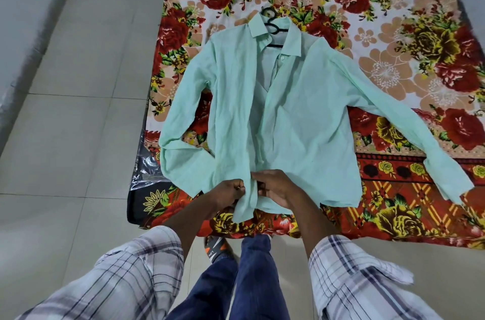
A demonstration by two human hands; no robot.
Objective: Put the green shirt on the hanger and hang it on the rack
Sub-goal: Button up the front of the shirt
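Note:
The pale green shirt point(286, 115) lies front-up on a flowered bed cover, sleeves spread to both sides. A black hanger point(273, 24) sits inside its collar, with the hook sticking out past the neck. My left hand point(231, 192) pinches the left front edge near the hem. My right hand point(275, 187) grips the right front edge beside it. Both hands meet at the lower front opening of the shirt. No rack is in view.
The red and yellow flowered bed cover point(393, 31) fills the right and top of the view. Pale floor tiles point(78, 83) lie to the left. My legs in blue trousers and a sandalled foot point(217, 246) stand at the bed's near edge.

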